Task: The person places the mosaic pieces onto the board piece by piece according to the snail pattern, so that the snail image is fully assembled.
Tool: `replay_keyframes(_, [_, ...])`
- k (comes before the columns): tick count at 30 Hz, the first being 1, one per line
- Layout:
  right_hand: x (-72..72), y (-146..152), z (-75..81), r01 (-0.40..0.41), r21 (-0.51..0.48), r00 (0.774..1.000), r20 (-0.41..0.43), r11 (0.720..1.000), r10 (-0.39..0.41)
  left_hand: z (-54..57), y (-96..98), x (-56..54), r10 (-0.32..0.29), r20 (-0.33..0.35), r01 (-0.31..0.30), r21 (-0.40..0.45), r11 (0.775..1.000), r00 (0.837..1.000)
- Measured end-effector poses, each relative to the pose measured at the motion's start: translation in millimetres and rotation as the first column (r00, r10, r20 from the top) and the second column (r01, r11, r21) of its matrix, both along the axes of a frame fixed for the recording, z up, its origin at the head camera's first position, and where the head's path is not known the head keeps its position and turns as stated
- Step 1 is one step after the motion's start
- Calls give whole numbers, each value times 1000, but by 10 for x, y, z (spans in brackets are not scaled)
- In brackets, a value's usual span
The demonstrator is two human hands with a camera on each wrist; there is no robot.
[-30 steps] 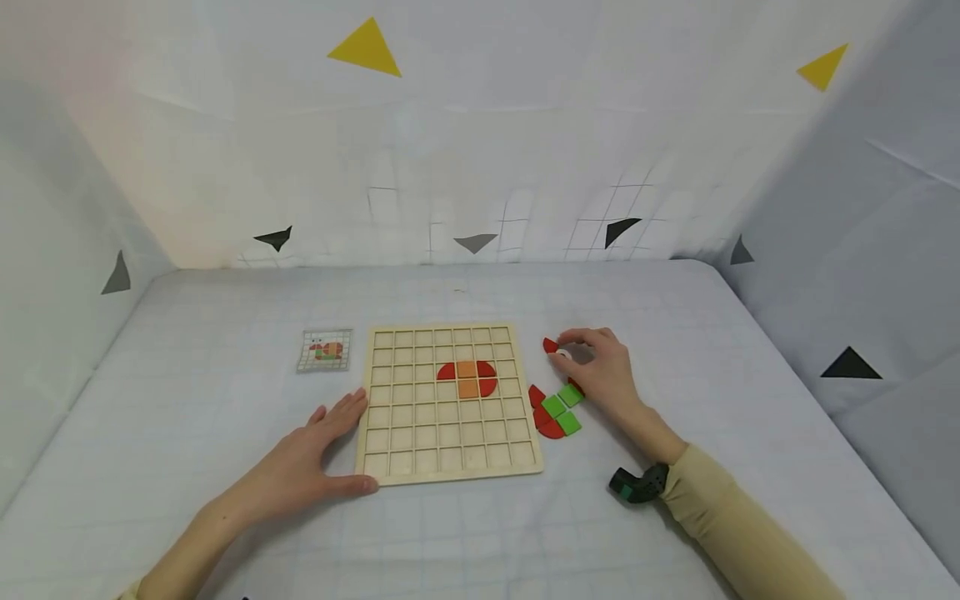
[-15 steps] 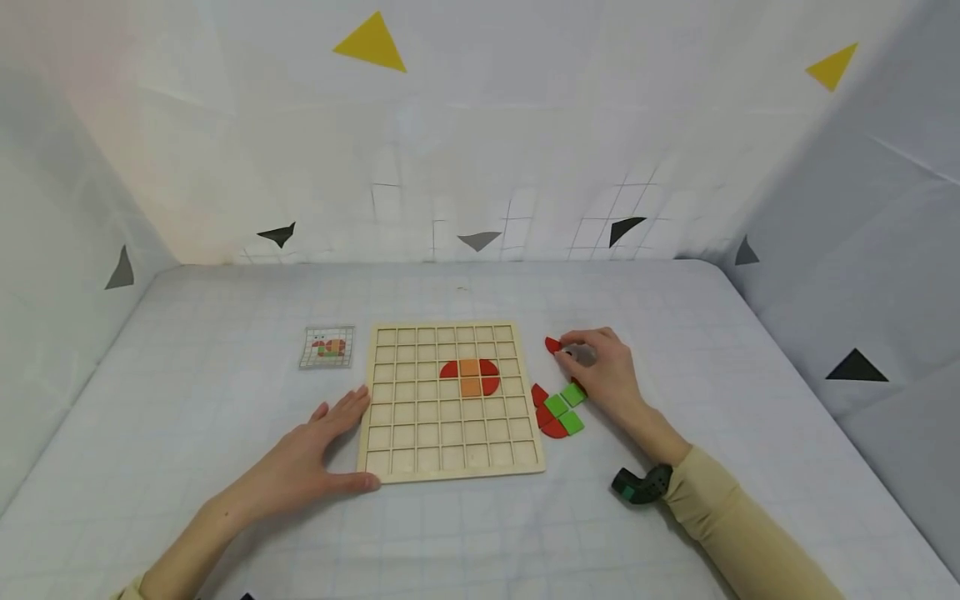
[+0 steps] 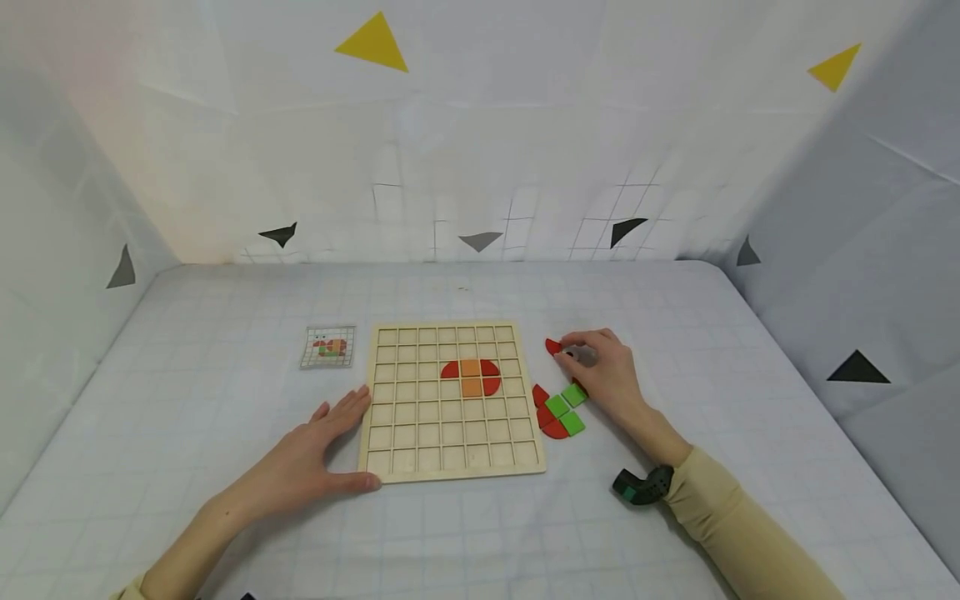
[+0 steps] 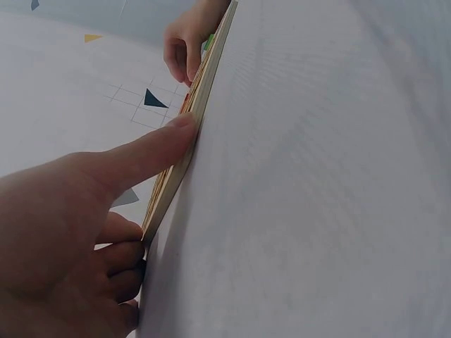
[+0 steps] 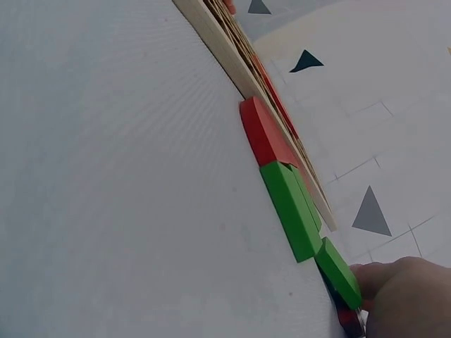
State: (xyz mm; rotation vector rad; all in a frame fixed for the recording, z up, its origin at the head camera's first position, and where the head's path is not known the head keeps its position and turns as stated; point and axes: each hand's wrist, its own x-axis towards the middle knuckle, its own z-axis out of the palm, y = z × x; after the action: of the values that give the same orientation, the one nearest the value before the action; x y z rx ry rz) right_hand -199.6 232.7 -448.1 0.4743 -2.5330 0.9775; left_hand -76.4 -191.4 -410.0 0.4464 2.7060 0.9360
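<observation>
A pale wooden grid board (image 3: 412, 435) lies on the table, with red rounded pieces (image 3: 489, 386) and orange squares (image 3: 470, 387) set in its upper right part. My left hand (image 3: 303, 454) rests against the board's left side, fingers extended, thumb at the near left corner. To the board's right, my right hand (image 3: 609, 371) pinches a small white piece (image 3: 571, 354) with a black dot between thumb and index finger, partly hidden by them. A red piece (image 3: 552, 346) lies right at those fingertips. Nearer sit green squares (image 3: 557, 406) and more red rounded pieces (image 3: 555, 428).
A small picture card (image 3: 328, 348) with a gridded coloured figure lies left of the board. A dark wrist device (image 3: 642, 485) sits at the right cuff. White walls with yellow and black triangles (image 3: 858, 367) enclose the table.
The head view has shifted slightly. Both hands keep their places, and the black dot on the white piece shows more plainly between the right fingers.
</observation>
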Motion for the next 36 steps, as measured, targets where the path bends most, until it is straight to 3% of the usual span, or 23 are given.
replay_keyframes(10, [-1,-3,17,1,1,1000,-16,1000,-1,13,0,1,10,7,-10,-9,1000,1000])
replay_keyframes(15, [78,-46,156,8,-40,1000,-7,999,-8,6,13,4,5,15,-5,-12,1000,1000])
replay_keyframes(24, [260,-423,546,-139,-84,990,-41,987,136,8,17,-10,7,25,-7,-27,1000,1000])
replay_keyframes(31, [312,-737,672,-250,-103,965,-113,963,238,14,19,-10,8,28,-7,-31,999,1000])
replay_keyframes(36, [325,-903,714,-303,-135,951,-103,943,291,11,18,-11,4,24,-3,-27,1000,1000])
